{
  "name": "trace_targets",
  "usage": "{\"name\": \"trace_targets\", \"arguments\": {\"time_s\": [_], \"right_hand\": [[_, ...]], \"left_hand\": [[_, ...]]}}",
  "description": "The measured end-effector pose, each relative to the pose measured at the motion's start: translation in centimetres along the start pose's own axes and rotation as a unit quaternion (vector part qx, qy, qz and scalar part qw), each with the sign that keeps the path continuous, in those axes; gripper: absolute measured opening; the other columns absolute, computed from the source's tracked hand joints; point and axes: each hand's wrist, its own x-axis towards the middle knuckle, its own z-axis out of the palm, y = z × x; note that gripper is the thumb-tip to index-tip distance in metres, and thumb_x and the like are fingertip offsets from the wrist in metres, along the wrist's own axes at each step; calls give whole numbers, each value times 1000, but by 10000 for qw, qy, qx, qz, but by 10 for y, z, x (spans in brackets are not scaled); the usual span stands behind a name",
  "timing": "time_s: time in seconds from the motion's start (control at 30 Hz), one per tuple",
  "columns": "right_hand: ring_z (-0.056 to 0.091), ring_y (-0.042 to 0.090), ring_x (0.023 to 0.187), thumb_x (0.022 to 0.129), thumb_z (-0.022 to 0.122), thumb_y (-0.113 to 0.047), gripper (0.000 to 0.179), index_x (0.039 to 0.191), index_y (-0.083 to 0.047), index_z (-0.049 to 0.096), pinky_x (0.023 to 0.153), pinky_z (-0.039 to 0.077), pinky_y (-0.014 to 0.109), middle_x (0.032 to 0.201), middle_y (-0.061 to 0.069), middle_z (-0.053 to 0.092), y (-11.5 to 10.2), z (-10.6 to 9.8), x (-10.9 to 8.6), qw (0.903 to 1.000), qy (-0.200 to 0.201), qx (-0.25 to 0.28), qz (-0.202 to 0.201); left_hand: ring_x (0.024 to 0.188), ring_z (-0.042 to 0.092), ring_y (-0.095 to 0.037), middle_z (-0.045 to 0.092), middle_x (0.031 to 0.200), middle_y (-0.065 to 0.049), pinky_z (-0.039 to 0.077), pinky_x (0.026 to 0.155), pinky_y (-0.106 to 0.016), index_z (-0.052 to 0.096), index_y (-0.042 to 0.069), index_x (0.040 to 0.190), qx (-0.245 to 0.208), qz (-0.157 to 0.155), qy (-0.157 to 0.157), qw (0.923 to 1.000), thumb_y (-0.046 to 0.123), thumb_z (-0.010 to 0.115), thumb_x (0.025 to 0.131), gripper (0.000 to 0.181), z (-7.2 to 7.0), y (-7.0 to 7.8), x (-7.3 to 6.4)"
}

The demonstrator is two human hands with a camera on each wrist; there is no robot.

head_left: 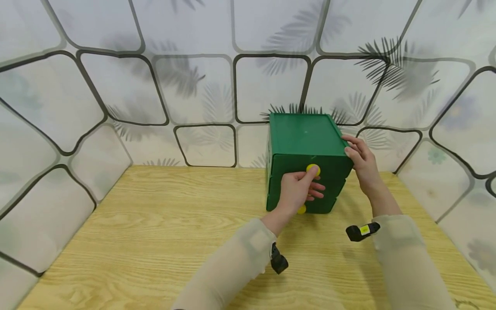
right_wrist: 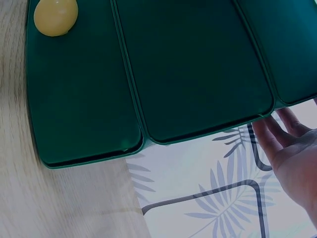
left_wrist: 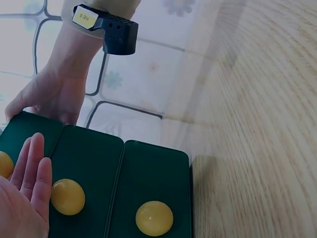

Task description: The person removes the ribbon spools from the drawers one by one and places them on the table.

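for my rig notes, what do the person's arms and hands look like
Pale cream long sleeves cover both arms: the left sleeve and right sleeve end near the wrists. Each wrist carries a small black camera; the right wrist camera bears a yellow label, its writing too small to read. The left hand and right hand show no gloves.

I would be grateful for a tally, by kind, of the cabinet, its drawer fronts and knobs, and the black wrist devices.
Green cabinet: 1
Green drawer fronts: 3
Yellow knobs: 3
Black wrist devices: 2
Total: 9
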Motion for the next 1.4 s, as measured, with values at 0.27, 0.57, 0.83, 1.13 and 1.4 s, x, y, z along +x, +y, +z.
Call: {"name": "trace_targets", "arguments": {"time_s": [0.27,0.57,0.83,1.13,1.4], "right_hand": [[46,10,114,103,48,-27,40,143,-26,48,80,46,19,139,9,39,-10,-16,3,9936,-880,-489,514],[44,10,115,104,45,-25,43,147,-26,42,83,43,22,138,3,37,-17,-27,9,9826,-1537,-841,611],[50,9,110,104,45,-23,44,148,-22,40,82,45,20,131,-3,42,-17,-28,10,9826,-1581,-825,525],[43,11,116,105,44,-29,47,151,-26,36,84,43,21,144,11,32,-17,-28,9,9793,-1558,-1147,600],[45,11,113,104,44,-28,46,150,-26,38,83,44,21,139,3,37,-16,-29,8,9801,-1556,-1101,557]], "left_hand": [[59,69,-22,72,72,-5,55,56,-30,75,0,90,-87,-107,41,9999,41,63,94,43,1,-1,-6],[59,69,-25,72,73,-7,56,59,-33,74,-3,94,59,-9,-234,9997,40,63,94,45,-1,-1,-23],[57,67,-32,71,74,-17,58,64,-35,74,-8,90,-469,-60,-496,9977,28,66,94,37,-1,0,-41],[48,63,-13,72,77,-13,56,60,-29,76,-2,88,-490,-242,-659,9963,31,66,94,35,0,2,-67],[51,65,-18,73,79,-10,56,61,-28,75,-6,87,-533,-608,-894,9927,31,66,93,38,0,10,-92]]}}
